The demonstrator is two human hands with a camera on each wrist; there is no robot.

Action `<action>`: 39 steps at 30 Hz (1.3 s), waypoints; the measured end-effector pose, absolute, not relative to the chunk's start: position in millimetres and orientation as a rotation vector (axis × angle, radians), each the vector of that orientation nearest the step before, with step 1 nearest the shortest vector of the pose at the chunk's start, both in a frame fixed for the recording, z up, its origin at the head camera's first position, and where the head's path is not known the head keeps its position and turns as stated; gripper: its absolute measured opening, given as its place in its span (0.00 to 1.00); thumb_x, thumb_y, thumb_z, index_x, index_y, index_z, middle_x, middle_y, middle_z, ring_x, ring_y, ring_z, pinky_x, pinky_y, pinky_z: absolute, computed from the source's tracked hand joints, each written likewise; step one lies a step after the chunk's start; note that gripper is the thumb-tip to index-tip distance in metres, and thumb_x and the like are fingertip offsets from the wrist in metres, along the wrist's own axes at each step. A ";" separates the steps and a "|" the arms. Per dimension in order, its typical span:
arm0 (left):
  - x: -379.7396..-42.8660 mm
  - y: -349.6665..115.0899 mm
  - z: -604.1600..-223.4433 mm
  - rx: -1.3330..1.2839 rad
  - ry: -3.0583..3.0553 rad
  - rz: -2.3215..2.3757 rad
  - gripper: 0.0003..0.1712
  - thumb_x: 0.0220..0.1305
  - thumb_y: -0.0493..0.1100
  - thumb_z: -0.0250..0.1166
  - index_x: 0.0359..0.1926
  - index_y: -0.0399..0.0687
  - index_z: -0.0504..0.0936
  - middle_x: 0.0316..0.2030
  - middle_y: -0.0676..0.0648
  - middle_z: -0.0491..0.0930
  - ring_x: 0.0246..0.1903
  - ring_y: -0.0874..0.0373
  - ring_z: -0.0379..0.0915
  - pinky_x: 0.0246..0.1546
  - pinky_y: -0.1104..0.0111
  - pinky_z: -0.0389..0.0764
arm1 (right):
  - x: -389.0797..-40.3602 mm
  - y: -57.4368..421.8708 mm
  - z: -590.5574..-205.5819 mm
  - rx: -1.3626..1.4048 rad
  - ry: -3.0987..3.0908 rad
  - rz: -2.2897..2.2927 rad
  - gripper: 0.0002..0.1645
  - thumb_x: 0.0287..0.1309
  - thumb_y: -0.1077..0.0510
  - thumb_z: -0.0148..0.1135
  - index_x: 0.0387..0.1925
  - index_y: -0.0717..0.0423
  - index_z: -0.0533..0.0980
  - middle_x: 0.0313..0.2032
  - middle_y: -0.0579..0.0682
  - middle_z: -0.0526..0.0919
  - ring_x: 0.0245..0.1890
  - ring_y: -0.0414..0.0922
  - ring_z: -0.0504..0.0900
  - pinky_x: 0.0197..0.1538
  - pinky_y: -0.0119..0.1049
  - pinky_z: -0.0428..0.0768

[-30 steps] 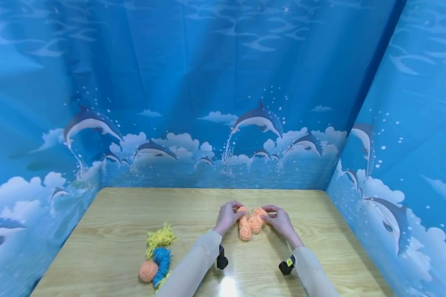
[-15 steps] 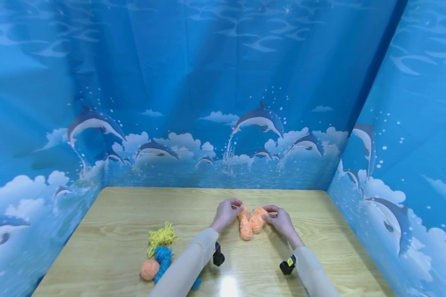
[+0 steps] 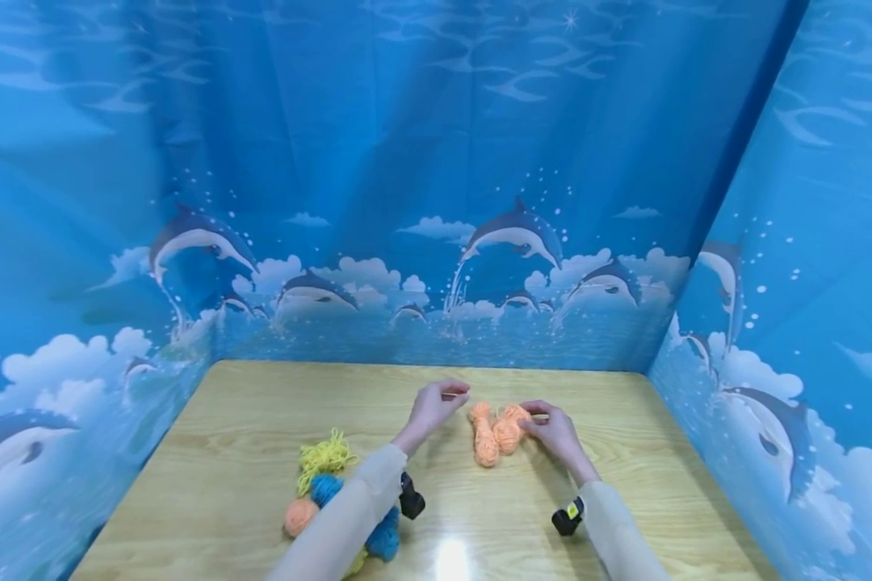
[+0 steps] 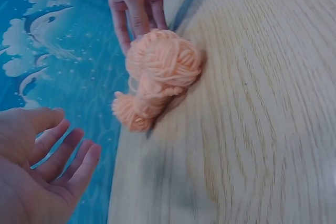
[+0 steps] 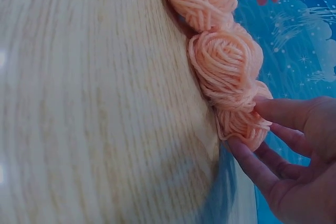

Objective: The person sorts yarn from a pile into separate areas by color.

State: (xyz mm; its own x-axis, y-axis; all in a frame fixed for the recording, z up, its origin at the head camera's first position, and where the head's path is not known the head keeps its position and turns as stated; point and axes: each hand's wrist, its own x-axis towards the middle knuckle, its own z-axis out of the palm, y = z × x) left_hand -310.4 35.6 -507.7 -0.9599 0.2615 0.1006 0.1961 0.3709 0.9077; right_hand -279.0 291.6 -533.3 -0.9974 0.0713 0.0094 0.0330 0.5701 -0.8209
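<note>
Two peach yarn skeins lie side by side on the wooden table, both pinched in at the middle. The left skein (image 3: pixel 485 444) lies untouched, and its neighbour, the right skein (image 5: pixel 228 59), leans against it. My right hand (image 3: pixel 558 433) holds the far end of the right skein between thumb and fingers, as the right wrist view shows. My left hand (image 3: pixel 433 406) hovers to the left of the skeins with nothing in it. Its fingers are relaxed and apart from the yarn in the left wrist view.
Nearer the front left lie yellow yarn (image 3: pixel 327 456), blue yarn (image 3: pixel 383 537) and a peach yarn ball (image 3: pixel 300 516), partly hidden behind my left sleeve (image 3: pixel 341 508). A blue dolphin-print curtain (image 3: pixel 378 202) stands along the table's (image 3: pixel 262 395) back edge.
My left hand has let go of the left skein and moved away to the left. The right hand keeps its hold on the other skein. The view has shifted slightly.
</note>
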 end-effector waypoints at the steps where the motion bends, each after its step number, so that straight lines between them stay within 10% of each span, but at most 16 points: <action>1: -309.1 32.1 -506.6 0.424 2.539 1.686 0.14 0.72 0.44 0.64 0.54 0.46 0.85 0.48 0.46 0.86 0.48 0.50 0.83 0.46 0.61 0.86 | -279.0 291.5 -533.6 -0.084 -2.748 1.432 0.20 0.63 0.64 0.68 0.56 0.64 0.79 0.53 0.63 0.82 0.47 0.57 0.85 0.44 0.41 0.85; 39: -250.2 -86.7 -464.8 0.247 2.337 2.011 0.19 0.73 0.45 0.64 0.60 0.41 0.81 0.56 0.39 0.82 0.56 0.44 0.79 0.56 0.52 0.83 | -279.0 294.0 -534.9 -0.060 -2.794 1.400 0.21 0.65 0.62 0.67 0.58 0.63 0.78 0.55 0.64 0.81 0.51 0.59 0.83 0.51 0.48 0.85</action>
